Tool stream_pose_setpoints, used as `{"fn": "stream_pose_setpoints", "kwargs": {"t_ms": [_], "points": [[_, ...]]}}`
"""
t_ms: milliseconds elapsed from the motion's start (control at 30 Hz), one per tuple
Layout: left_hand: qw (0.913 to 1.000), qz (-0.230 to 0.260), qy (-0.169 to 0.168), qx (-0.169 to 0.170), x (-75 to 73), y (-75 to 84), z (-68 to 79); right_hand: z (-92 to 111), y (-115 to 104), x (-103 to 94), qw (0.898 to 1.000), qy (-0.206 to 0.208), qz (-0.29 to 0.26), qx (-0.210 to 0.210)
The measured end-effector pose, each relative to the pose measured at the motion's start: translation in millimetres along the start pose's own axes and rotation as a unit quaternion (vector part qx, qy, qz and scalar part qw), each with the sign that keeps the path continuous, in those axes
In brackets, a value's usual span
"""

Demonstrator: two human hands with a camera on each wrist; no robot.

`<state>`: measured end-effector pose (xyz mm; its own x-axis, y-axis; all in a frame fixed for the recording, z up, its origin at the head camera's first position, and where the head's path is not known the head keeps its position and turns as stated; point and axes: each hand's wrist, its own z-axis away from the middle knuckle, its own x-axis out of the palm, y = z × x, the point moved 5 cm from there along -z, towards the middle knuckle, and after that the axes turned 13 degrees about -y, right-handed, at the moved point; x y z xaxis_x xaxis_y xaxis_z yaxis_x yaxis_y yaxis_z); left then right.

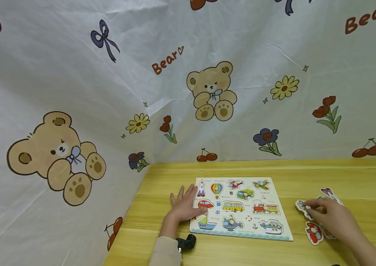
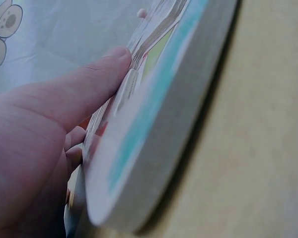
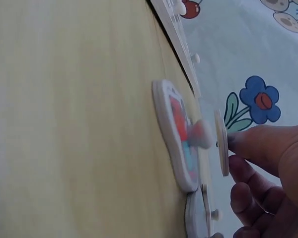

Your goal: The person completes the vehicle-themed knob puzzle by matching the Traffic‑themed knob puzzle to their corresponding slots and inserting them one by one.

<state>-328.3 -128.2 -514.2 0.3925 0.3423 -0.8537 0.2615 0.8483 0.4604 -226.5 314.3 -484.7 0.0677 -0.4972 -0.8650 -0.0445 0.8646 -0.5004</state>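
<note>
A white puzzle board (image 1: pixel 219 205) printed with vehicles lies on the table. My left hand (image 1: pixel 185 205) rests at its left edge with fingers extended, the thumb over the board near the sailboat picture. In the left wrist view, that thumb (image 2: pixel 97 82) lies along the board's face beside its thick edge. Over at the right, my right hand (image 1: pixel 335 218) pinches a knobbed puzzle piece (image 1: pixel 302 207) between thumb and fingers. The right wrist view has this piece (image 3: pixel 221 144) edge-on, raised off the table. Just below the hand lies a red puzzle piece (image 1: pixel 314 233) with a knob.
More loose puzzle pieces (image 1: pixel 327 191) lie around and partly under the right hand. Knobbed pieces such as the submarine (image 1: pixel 231 222) and train (image 1: pixel 265 208) sit on the board. Behind the wooden table (image 1: pixel 294 168) hangs a bear-patterned cloth (image 1: pixel 247 48).
</note>
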Motion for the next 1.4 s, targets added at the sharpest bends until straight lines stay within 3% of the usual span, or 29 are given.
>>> {"fn": "stream_pose_setpoints", "kwargs": {"t_ms": [333,567,767,1167,1400], "points": [[1.0,-0.003,-0.003,0.002,-2.1,1.8,1.2,5.2,-26.8,-3.5,0.999,0.029,-0.006,-0.013],[1.0,-0.005,-0.004,0.003,-1.8,2.6,1.9,7.8,-43.9,5.1,0.999,-0.003,-0.047,-0.004],[1.0,-0.003,-0.005,0.003,-2.1,2.7,1.5,7.5,-59.7,13.7,0.998,0.008,-0.05,-0.027],[1.0,0.004,-0.004,0.0,-2.6,2.9,2.1,6.5,-75.5,34.3,0.996,-0.017,-0.074,-0.049],[1.0,0.001,-0.005,0.0,-0.4,1.4,0.8,6.4,-76.3,45.3,0.995,-0.059,-0.074,-0.02]]}}
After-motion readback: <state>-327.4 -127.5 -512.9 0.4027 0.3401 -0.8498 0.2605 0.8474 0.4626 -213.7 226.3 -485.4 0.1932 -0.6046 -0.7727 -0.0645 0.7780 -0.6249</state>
